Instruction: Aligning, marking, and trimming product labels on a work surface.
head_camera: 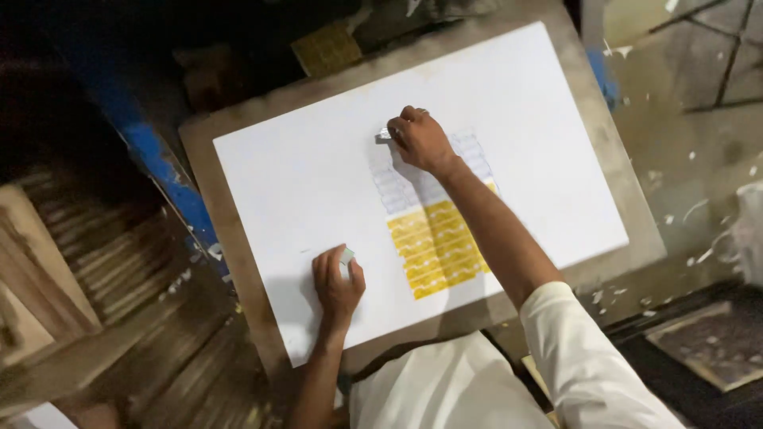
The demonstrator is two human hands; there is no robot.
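Note:
A large white sheet [302,183] lies on a grey-brown board [238,262]. In its middle is a printed block of small wavy rows, pale grey at the top [393,187] and yellow at the bottom [437,250]. My right hand [420,139] is stretched to the top of the grey part and grips a small grey tool [384,136] pressed to the sheet. My left hand [337,282] rests on the sheet's near left part, fingers curled on a small pale block [347,256].
A blue-painted frame edge [163,171] runs along the board's left side. Dark wooden slats [119,262] lie lower left. A yellow patterned piece [326,49] sits beyond the board's far edge. Paper scraps litter the grey floor [699,199] at right.

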